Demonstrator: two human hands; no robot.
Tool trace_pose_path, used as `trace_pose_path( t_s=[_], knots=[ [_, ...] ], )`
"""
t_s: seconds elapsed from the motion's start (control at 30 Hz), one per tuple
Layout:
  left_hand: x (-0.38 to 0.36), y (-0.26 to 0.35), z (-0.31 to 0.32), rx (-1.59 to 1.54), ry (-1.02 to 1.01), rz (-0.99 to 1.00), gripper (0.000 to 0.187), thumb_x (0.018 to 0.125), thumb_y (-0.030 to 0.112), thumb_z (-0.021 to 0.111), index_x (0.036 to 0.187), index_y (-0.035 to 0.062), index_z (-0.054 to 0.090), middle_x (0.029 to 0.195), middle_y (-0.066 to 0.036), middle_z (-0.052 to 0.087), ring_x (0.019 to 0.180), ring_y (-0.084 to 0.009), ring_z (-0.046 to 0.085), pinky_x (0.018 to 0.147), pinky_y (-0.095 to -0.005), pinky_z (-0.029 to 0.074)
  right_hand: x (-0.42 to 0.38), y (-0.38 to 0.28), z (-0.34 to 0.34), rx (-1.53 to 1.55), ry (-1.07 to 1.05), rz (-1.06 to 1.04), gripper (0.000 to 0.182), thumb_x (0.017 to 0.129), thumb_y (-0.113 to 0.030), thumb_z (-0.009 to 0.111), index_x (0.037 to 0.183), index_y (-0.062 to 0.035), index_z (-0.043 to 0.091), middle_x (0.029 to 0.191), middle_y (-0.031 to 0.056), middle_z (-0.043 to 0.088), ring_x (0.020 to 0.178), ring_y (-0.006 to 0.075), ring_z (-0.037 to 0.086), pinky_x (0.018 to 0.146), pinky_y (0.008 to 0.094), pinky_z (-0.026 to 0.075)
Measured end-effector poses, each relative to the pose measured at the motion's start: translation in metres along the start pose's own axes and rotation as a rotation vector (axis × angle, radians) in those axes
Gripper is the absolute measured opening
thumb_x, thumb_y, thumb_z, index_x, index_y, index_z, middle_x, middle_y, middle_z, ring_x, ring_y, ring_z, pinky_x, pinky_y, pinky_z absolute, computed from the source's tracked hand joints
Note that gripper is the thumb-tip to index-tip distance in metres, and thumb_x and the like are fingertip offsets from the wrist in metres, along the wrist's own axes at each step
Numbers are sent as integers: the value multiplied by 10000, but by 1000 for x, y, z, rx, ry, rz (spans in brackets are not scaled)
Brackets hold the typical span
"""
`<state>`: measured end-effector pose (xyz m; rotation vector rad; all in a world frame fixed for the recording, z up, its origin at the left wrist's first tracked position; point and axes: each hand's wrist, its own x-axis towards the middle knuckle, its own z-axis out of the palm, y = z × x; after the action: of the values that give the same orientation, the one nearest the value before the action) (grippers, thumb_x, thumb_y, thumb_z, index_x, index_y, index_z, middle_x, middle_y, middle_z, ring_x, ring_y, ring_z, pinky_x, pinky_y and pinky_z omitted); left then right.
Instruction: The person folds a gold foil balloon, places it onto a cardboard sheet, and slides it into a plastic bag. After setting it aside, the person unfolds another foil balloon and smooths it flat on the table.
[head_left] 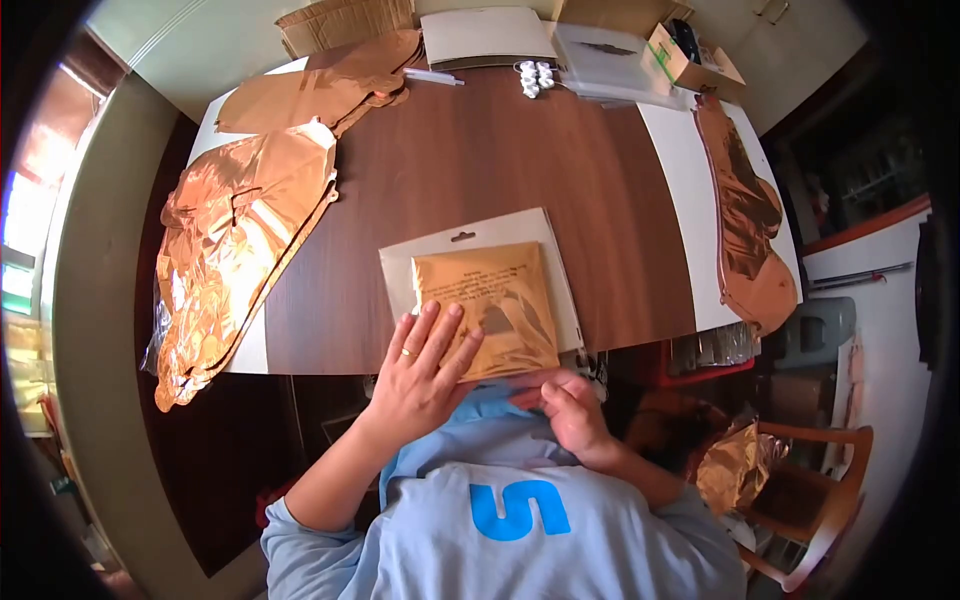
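Note:
A folded copper-gold foil balloon (485,275) with small printed text lies near the table's front edge. Under it is a white card (400,262) with a hang slot at its top, and another layer shows at the right side. My left hand (428,365), a ring on one finger, rests flat with spread fingers on the foil's lower left. Just below the foil's lower right edge, my right hand (575,412) has its fingers bent and pressed together. What they pinch, if anything, is blurred and cannot be made out.
Large flat foil balloons lie in a left stack (240,220), a back-left stack (320,85) and a right stack (745,220). Along the back are white cards (487,35), clear plastic sleeves (615,60), white clips (534,78) and a small box (695,65). A wooden chair (840,500) stands right.

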<state>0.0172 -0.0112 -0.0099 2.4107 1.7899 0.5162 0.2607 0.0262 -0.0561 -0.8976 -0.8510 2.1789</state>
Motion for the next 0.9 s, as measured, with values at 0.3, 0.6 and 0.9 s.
trace_pose_path(
  t_s=[0.3, 0.6, 0.9],
  knots=[
    [2, -7, 1, -136, 53, 12, 834, 771, 219, 787, 1494, 63, 402, 1527, -219, 401, 1424, -445, 361, 1153, -564, 307, -1, -54, 1, -1492, 409, -948, 596, 636, -292, 931, 1038, -78, 548, 1022, 92, 529, 862, 273, 553, 817, 418, 438],
    [0, -15, 0, -93, 52, 57, 738, 795, 190, 743, 1461, 67, 451, 1518, -200, 425, 1413, -425, 392, 1153, -552, 313, 40, -74, 11, -1493, 127, -872, 461, 649, -141, 890, 953, -113, 544, 1000, 60, 522, 884, 261, 571, 796, 398, 419],
    [4, -6, 3, 2, 53, 21, 635, 825, 189, 703, 1424, 92, 516, 1527, -171, 428, 1433, -380, 377, 1148, -551, 316, 30, -63, -6, -1697, 10, -1144, 501, 720, -154, 833, 1191, -101, 672, 1250, 93, 614, 924, 252, 575, 832, 405, 455]
  ],
)
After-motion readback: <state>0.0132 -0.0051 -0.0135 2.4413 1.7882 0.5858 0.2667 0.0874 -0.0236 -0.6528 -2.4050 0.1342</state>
